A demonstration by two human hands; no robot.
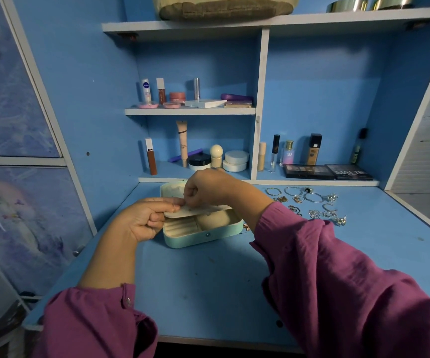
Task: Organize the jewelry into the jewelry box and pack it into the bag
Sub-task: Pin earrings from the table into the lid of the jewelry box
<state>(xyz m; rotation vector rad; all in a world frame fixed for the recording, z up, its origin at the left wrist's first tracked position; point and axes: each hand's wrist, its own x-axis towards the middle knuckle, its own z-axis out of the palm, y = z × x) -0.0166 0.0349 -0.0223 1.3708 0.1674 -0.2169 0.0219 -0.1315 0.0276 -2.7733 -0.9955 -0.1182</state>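
A mint-green jewelry box (203,235) lies open on the blue desk, its cream lining and ring rolls showing. My left hand (144,219) grips the left end of a cream earring panel (198,211) held flat over the box. My right hand (207,188) pinches at the panel's top left; whatever sits between its fingertips is too small to tell. Loose jewelry (309,204), several silver bangles, rings and gold pieces, lies spread on the desk to the right. A woven bag (224,7) rests on the top shelf.
Cosmetics bottles, jars and tubes (195,153) fill the shelves behind the box. Two dark eyeshadow palettes (327,171) lie at the desk's back right. Metal tins (369,3) stand on the top shelf. A cabinet door (15,151) closes off the left side.
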